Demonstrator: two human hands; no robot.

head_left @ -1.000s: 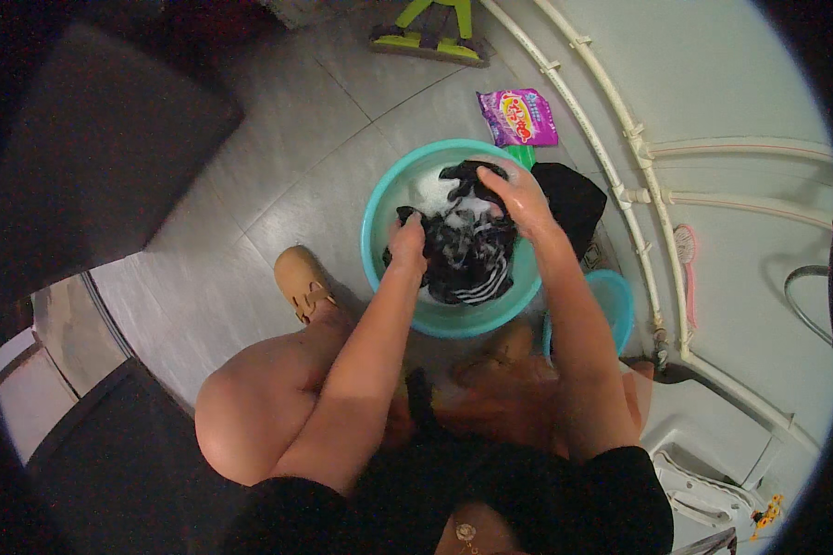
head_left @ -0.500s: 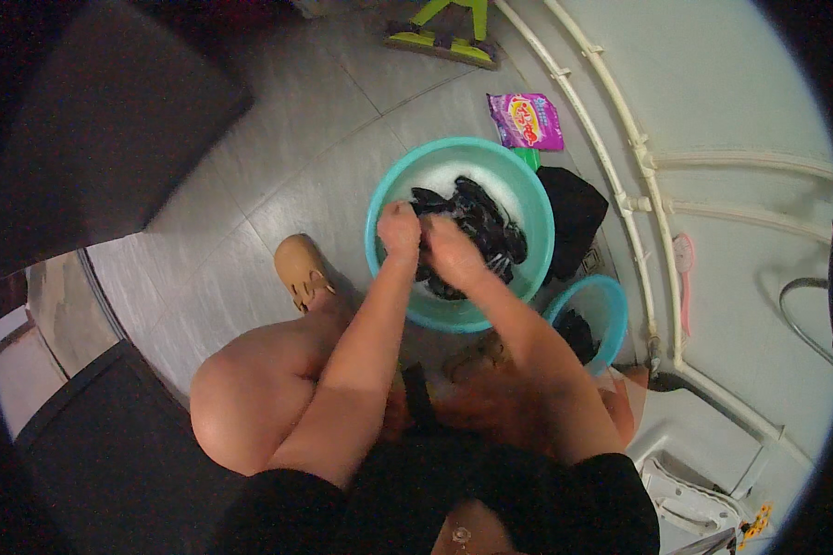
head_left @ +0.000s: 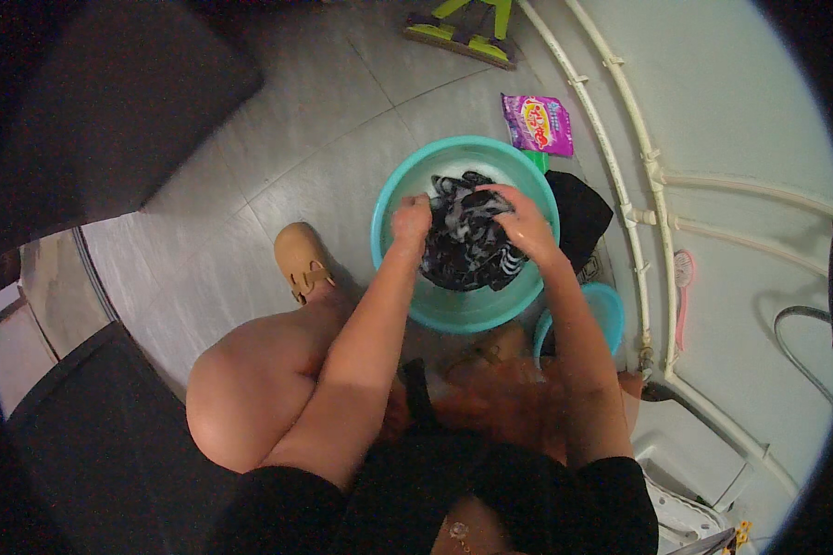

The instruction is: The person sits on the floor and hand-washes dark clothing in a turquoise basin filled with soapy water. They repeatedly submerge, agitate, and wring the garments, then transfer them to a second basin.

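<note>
A wet black garment [head_left: 467, 245] with white stripes at its right edge and streaks of suds lies bunched in a turquoise basin [head_left: 458, 319]. At the basin's left side my left hand [head_left: 412, 222] is closed on the garment's edge. My right hand [head_left: 526, 227] rests at the garment's right side, with its thumb and fingers spread apart and touching the cloth. White foam shows along the far inside of the basin.
A purple packet [head_left: 539, 125] and a green object [head_left: 536, 160] lie beyond the basin. Black cloth [head_left: 578, 222] lies to its right, near a smaller blue basin [head_left: 603, 314]. White pipes [head_left: 652, 166], a pink brush [head_left: 683, 296] and a green-framed mop [head_left: 463, 39] line the far and right sides.
My right hand has moved right, away from my left hand, and its fingers have opened. The garment is now gathered into a rounder, foamier bunch. My left hand stays closed at the left.
</note>
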